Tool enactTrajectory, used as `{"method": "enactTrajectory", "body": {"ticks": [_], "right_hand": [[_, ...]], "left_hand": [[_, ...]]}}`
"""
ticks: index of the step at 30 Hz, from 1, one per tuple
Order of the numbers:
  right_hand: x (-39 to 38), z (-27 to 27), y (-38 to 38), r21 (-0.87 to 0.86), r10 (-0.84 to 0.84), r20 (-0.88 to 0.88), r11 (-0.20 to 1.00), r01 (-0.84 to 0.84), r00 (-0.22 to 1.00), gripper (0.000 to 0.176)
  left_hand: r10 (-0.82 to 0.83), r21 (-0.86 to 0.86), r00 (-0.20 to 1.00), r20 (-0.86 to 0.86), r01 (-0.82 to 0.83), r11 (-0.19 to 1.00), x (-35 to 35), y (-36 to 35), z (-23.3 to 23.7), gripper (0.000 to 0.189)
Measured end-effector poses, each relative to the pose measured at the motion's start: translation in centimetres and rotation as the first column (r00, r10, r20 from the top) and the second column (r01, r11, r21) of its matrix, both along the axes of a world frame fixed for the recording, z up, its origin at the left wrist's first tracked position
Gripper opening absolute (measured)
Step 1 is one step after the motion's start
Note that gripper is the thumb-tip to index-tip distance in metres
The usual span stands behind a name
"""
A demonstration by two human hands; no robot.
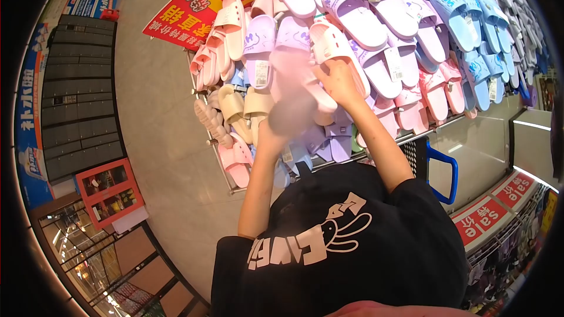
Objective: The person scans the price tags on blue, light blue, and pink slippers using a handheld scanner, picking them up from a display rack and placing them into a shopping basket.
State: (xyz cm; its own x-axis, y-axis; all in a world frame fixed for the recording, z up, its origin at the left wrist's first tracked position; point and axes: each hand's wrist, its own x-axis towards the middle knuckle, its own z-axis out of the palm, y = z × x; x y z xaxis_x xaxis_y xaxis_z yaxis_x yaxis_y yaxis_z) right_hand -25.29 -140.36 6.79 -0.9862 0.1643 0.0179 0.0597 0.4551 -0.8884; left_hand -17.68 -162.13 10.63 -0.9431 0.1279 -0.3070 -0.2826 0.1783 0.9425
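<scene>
In the head view, the right hand (339, 83) is reaching in over the near edge of the rack (437, 127), fingers bending against a pale pink slipper (330, 44); the left hand (269, 140) is meeting a blurred pink-and-grey shape (291, 114). Whether either hand is pinching, I cannot tell. Good handling is probably needing light support under the sole, sparing the crowded neighbouring slippers (379, 67).
</scene>
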Motion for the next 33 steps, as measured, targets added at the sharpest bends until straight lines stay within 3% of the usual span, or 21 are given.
{"method": "enactTrajectory", "body": {"ticks": [1,3,4,5,7,9,11,13,15,18,19,21,23,25,26,27,29,30,31,32,33], "right_hand": [[0.2,1.0,0.1,0.001,-0.006,-0.003,1.0,0.006,1.0,0.036],[0.7,2.4,0.3,-0.139,0.054,0.079,0.989,-0.042,0.995,0.035],[0.7,2.4,0.5,-0.184,0.085,0.115,0.981,-0.063,0.99,0.033],[0.7,1.4,0.4,-0.184,0.081,0.115,0.981,-0.059,0.99,0.033],[0.8,0.1,-0.4,-0.127,0.029,-0.065,0.991,-0.037,0.997,0.029],[1.2,-0.4,-0.7,-0.212,0.054,-0.013,0.976,-0.055,0.998,0.028],[1.3,-0.3,-0.9,-0.279,0.043,-0.071,0.958,-0.062,0.997,0.029],[1.3,0.0,-0.7,-0.295,0.086,-0.005,0.952,-0.084,0.996,0.028],[1.2,0.5,-0.4,-0.308,0.123,0.063,0.946,-0.098,0.99,0.027],[0.8,1.2,0.0,-0.293,0.13,0.068,0.951,-0.104,0.989,0.026],[0.6,1.3,0.2,-0.367,0.136,0.109,0.926,-0.087,0.985,0.024],[0.1,1.3,0.5,-0.437,0.14,0.143,0.897,-0.064,0.98,0.023],[0.5,1.2,0.3,-0.501,0.08,0.021,0.864,-0.059,0.997,0.024],[0.0,2.4,0.7,-0.536,0.065,-0.003,0.842,-0.056,0.998,0.028],[0.0,2.7,0.8,-0.57,0.049,-0.026,0.82,-0.055,0.998,0.032],[-0.3,2.6,0.8,-0.568,0.05,-0.018,0.821,-0.052,0.999,0.032],[-2.0,2.5,0.7,-0.403,-0.033,0.0,0.915,0.03,0.999,0.03],[-2.6,2.5,0.9,-0.428,0.069,0.089,0.903,-0.024,0.994,0.032],[-2.8,1.8,0.8,-0.425,0.066,0.083,0.905,-0.024,0.994,0.032],[-2.9,0.7,0.6,-0.257,0.034,0.013,0.966,-0.029,0.999,0.034],[-3.3,0.6,0.4,-0.079,0.015,-0.063,0.997,-0.02,0.998,0.036]], "left_hand": [[-0.006,0.001,1.0,-0.003,0.006,1.0,0.2,-0.2,0.2,0.044],[0.086,0.347,0.995,0.047,-0.097,0.933,0.8,-1.0,1.1,0.04],[0.135,0.393,0.985,0.104,-0.165,0.905,1.2,-1.3,1.8,0.033],[0.131,0.392,0.986,0.103,-0.161,0.906,1.1,-1.5,1.7,0.033],[0.194,0.326,0.971,0.143,-0.231,0.917,1.2,-2.0,0.9,0.031],[0.197,0.277,0.968,0.155,-0.234,0.932,0.8,-2.2,-1.0,0.035],[0.22,0.172,0.93,0.294,-0.278,0.945,0.3,-1.6,-2.4,0.04],[0.231,0.192,0.928,0.293,-0.294,0.936,-0.3,-0.1,-2.5,0.045],[0.323,0.352,0.907,0.27,-0.405,0.844,-1.0,1.4,-2.3,0.024],[0.325,0.427,0.898,0.296,-0.428,0.796,-2.2,1.4,-3.1,0.023],[0.34,0.461,0.89,0.303,-0.449,0.766,-2.4,1.7,-2.7,0.024],[0.327,0.484,0.899,0.29,-0.433,0.76,-2.4,2.2,-1.4,0.026],[0.319,0.496,0.904,0.285,-0.424,0.758,-2.5,2.3,0.0,0.029],[0.329,0.348,0.935,0.133,-0.355,0.868,-2.7,2.5,1.5,0.033],[0.278,0.341,0.949,0.151,-0.314,0.886,-3.5,2.4,2.3,0.036],[0.261,0.319,0.957,0.124,-0.287,0.903,-4.9,2.2,1.8,0.038],[0.227,0.125,0.974,0.027,-0.229,0.965,-8.1,2.3,1.4,0.041],[0.17,0.059,0.985,0.014,-0.17,0.984,-9.9,2.2,0.6,0.042],[0.112,-0.01,0.994,0.007,-0.112,0.994,-10.9,2.5,0.7,0.042],[0.143,-0.004,0.983,0.114,-0.144,0.99,-11.1,2.8,0.7,0.04],[0.141,0.0,0.984,0.105,-0.142,0.99,-11.3,2.9,1.5,0.04]]}}
